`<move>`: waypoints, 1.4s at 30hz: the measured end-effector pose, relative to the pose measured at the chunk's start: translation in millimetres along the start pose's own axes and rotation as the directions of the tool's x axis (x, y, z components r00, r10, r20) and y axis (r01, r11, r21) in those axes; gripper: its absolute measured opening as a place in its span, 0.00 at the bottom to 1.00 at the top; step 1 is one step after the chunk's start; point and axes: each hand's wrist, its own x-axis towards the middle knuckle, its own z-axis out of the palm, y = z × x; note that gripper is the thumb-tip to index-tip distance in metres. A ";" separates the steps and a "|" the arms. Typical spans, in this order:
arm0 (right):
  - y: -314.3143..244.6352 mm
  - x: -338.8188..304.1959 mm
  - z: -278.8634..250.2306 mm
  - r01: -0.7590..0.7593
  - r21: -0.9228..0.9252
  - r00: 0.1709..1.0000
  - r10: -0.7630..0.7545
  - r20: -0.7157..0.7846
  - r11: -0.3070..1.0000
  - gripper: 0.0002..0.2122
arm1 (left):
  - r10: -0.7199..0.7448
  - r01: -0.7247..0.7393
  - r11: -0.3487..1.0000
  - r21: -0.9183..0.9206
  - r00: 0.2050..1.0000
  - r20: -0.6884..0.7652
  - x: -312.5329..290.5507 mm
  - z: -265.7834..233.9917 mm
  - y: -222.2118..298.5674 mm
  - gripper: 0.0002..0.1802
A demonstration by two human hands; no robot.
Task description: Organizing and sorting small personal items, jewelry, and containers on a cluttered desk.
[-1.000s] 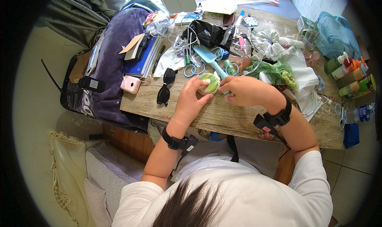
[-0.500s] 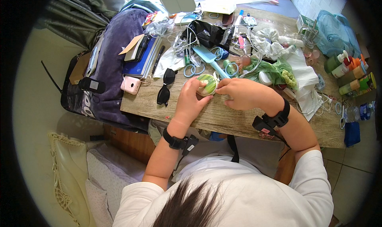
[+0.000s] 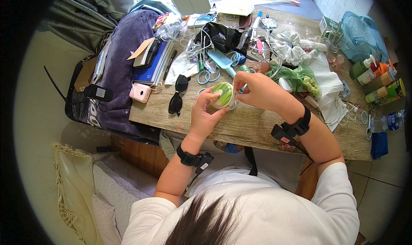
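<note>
Tub (image 3: 224,96) held over table (image 3: 251,127) by left hand (image 3: 203,117), fingers and thumb curled round side. Right hand (image 3: 262,91) half-closed at rim; whether anything pinched, cannot be told. Tub could be tipped by rim tug, comb (image 3: 221,59) knocked by right knuckles.

Round green-and-white patterned disc (image 3: 223,94) with a pale rim, between both hands
Its face points upward; the left hand (image 3: 204,116) grips its edge, the right hand (image 3: 260,90) close at its right.

Left grip (image 3: 204,115) curled, right grip (image 3: 259,90) close beside
</note>
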 end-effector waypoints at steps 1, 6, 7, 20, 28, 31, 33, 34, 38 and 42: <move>-1.0 0.3 -0.6 -0.019 0.032 1.000 0.019 0.008 0.999 0.12 | 0.000 0.000 1.000 0.000 1.000 0.000 -0.5 -0.9 -0.3 0.24; 11.1 2.5 4.8 -0.075 0.196 0.997 0.067 0.047 0.978 0.12 | 0.086 -0.086 0.996 -0.007 0.995 0.052 -1.0 3.2 4.0 0.25; 12.0 2.9 5.9 -0.087 0.255 0.995 0.073 0.063 0.963 0.13 | 0.091 -0.091 0.996 -0.004 0.995 0.048 -1.8 2.1 4.8 0.25; 5.5 -4.2 5.0 -0.236 0.546 0.968 0.245 0.059 0.804 0.11 | -0.022 0.035 0.987 -0.159 0.996 0.081 0.7 -12.1 -1.4 0.22; 5.7 -17.7 10.3 -0.132 0.533 0.971 0.217 -0.100 0.836 0.04 | -0.348 0.470 0.785 -0.404 0.874 0.340 2.3 5.8 35.4 0.35; 0.6 -21.5 6.1 -0.110 0.488 0.976 0.187 -0.111 0.866 0.04 | -0.346 0.491 0.768 -0.411 0.859 0.378 -3.9 12.7 30.9 0.36; -1.1 -22.5 5.3 -0.096 0.473 0.982 0.161 -0.101 0.876 0.04 | -0.326 0.469 0.749 -0.468 0.876 0.356 -7.7 15.9 29.4 0.37; -0.5 -23.5 3.7 -0.083 0.401 0.984 0.139 -0.113 0.912 0.04 | -0.331 0.476 0.749 -0.461 0.872 0.362 -7.8 18.5 29.1 0.37; -2.5 -26.9 -2.9 -0.070 0.299 0.990 0.104 -0.100 0.952 0.03 | -0.301 0.439 0.761 -0.478 0.891 0.339 -9.1 20.2 28.5 0.38; 1.2 -27.0 -2.3 -0.049 0.262 0.992 0.076 -0.097 0.964 0.03 | -0.309 0.442 0.741 -0.506 0.893 0.327 -10.9 20.3 26.6 0.38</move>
